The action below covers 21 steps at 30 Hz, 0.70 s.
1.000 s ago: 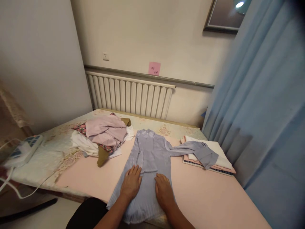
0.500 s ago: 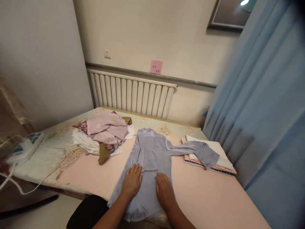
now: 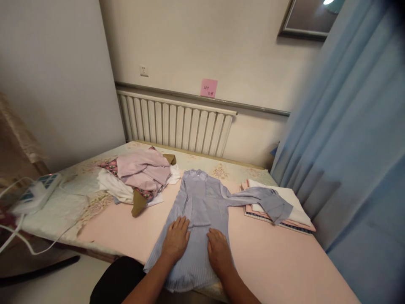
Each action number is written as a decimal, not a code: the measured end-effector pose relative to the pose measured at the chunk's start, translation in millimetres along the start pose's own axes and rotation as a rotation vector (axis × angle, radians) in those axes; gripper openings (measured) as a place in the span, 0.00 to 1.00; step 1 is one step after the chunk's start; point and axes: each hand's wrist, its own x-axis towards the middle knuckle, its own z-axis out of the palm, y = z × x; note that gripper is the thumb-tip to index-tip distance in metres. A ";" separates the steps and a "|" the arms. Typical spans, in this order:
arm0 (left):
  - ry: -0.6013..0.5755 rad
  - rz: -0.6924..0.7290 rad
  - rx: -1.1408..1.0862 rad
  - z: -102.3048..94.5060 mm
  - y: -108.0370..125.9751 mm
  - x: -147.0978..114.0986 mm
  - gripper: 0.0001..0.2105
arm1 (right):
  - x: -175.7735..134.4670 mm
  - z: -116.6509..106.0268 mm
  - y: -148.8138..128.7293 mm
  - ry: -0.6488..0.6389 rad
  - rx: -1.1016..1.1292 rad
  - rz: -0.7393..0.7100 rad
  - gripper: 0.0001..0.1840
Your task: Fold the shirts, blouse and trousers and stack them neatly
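A blue-grey, finely striped shirt (image 3: 205, 198) lies spread on the pink sheet (image 3: 268, 257), its collar at the far end and its hem hanging at the near table edge. One sleeve stretches to the right over a folded stack; the other seems tucked across the shirt's middle. My left hand (image 3: 177, 237) rests palm down on the shirt's left half, fingers stretched forward. On the right half lies my right hand (image 3: 219, 249), also flat, with its fingers extended. Neither hand grips the cloth.
A loose heap of clothes (image 3: 142, 173), mauve on top, sits at the left. Folded cloths (image 3: 295, 202) are stacked at the right by a blue curtain (image 3: 341, 139). A white power strip (image 3: 38, 194) with cables stands far left. A radiator (image 3: 177, 122) runs behind.
The camera view has shifted very slightly. Both hands stay in the same places on the shirt, and the shirt looks unchanged.
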 end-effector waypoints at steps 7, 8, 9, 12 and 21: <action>-0.034 -0.014 -0.006 -2.7 1.0 0.5 0.22 | 0.1 -1.3 -1.3 -0.004 -0.001 0.005 0.19; -0.037 -0.013 -0.007 -2.9 1.1 0.6 0.22 | 0.1 -1.4 -1.4 -0.007 0.003 0.006 0.20; -0.038 -0.013 -0.008 -3.1 1.2 0.5 0.22 | 0.2 -1.4 -1.3 -0.008 0.006 0.008 0.20; -0.026 -0.017 -0.009 -2.7 1.5 0.1 0.21 | -0.3 -0.8 -0.2 -0.005 0.013 0.014 0.19; -0.014 -0.010 -0.018 -0.6 1.0 -0.2 0.21 | -0.6 0.1 1.9 -0.016 0.025 -0.001 0.18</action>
